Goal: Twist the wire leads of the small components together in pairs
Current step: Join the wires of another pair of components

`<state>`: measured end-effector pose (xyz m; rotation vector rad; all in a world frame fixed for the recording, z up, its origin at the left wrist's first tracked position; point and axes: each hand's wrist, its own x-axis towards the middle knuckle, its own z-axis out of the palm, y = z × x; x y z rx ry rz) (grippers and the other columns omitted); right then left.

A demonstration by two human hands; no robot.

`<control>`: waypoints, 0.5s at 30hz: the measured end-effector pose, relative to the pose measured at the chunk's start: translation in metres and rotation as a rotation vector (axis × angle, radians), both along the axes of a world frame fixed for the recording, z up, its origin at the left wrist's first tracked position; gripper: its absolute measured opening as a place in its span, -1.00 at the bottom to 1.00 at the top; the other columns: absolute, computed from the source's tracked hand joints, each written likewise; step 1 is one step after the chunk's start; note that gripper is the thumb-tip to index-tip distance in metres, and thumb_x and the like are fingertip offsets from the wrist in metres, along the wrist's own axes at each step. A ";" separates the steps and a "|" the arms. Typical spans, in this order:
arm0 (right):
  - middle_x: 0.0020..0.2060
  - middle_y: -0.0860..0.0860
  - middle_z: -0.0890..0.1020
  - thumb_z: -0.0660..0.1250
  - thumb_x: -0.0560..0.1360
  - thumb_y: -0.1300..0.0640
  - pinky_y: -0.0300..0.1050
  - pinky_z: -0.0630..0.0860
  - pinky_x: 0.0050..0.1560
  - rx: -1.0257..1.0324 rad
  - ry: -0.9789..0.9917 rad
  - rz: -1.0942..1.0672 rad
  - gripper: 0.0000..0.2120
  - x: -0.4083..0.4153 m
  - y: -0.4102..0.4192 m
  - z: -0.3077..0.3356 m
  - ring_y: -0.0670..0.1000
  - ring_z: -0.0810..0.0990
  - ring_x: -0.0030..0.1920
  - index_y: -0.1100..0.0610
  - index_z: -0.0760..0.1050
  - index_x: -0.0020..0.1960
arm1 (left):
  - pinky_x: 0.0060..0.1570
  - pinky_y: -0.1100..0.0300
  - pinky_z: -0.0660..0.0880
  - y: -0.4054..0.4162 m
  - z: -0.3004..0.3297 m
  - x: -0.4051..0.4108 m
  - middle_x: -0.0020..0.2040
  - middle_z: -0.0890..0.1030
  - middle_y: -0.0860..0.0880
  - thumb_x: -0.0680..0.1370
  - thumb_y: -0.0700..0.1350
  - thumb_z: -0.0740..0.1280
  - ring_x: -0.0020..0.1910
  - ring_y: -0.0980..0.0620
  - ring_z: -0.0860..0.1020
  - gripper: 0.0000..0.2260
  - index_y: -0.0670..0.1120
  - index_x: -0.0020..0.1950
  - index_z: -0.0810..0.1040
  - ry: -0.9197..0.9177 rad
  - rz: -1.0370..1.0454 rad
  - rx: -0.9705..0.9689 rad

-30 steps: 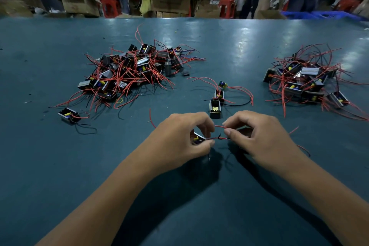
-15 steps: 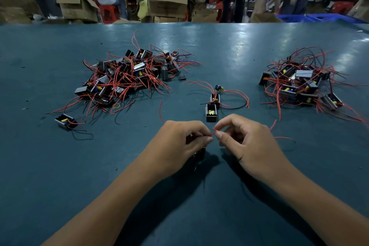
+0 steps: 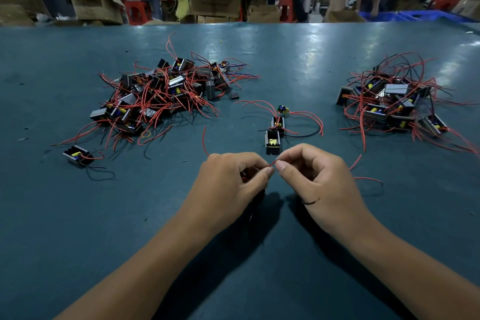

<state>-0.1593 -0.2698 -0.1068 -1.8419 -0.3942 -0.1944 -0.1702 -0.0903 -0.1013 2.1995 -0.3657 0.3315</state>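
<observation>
Component body is hiding under left hand [image 3: 228, 182]. Both hands, left and right hand [image 3: 319, 176], are pinching a red lead [image 3: 272, 163], its short exposed stretch running left-right between the fingertips.

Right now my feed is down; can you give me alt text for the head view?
Two bare hands meet over a teal table, left hand and right hand each pinching a red wire lead between them. A large pile of wired components lies far left, a smaller pile far right, a few loose ones just beyond the hands.
</observation>
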 end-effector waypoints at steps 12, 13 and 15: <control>-0.32 0.03 0.67 0.46 0.48 0.20 -0.11 0.50 -0.23 0.081 0.048 -0.004 -0.93 -0.001 0.005 0.002 0.01 0.58 -0.30 0.09 0.64 -0.18 | -0.33 0.14 0.53 -0.006 0.001 -0.003 -0.35 0.65 0.08 0.54 -0.13 0.44 -0.38 0.13 0.59 -0.92 -0.03 -0.15 0.69 -0.029 -0.006 0.018; -0.32 0.02 0.67 0.46 0.48 0.19 -0.15 0.49 -0.24 0.078 0.047 -0.004 -0.93 0.000 0.005 0.002 -0.04 0.57 -0.32 0.09 0.64 -0.18 | -0.33 0.20 0.52 -0.005 0.003 -0.003 -0.34 0.65 0.09 0.54 -0.14 0.44 -0.38 0.15 0.59 -0.94 -0.03 -0.13 0.69 -0.023 -0.014 0.004; -0.33 0.03 0.66 0.46 0.49 0.18 -0.21 0.47 -0.27 0.070 0.041 0.008 -0.93 0.000 0.005 0.002 -0.11 0.54 -0.33 0.09 0.63 -0.18 | -0.30 0.29 0.48 -0.001 0.009 -0.004 -0.30 0.65 0.10 0.52 -0.12 0.43 -0.36 0.15 0.60 -0.96 -0.02 -0.07 0.68 -0.019 -0.012 -0.057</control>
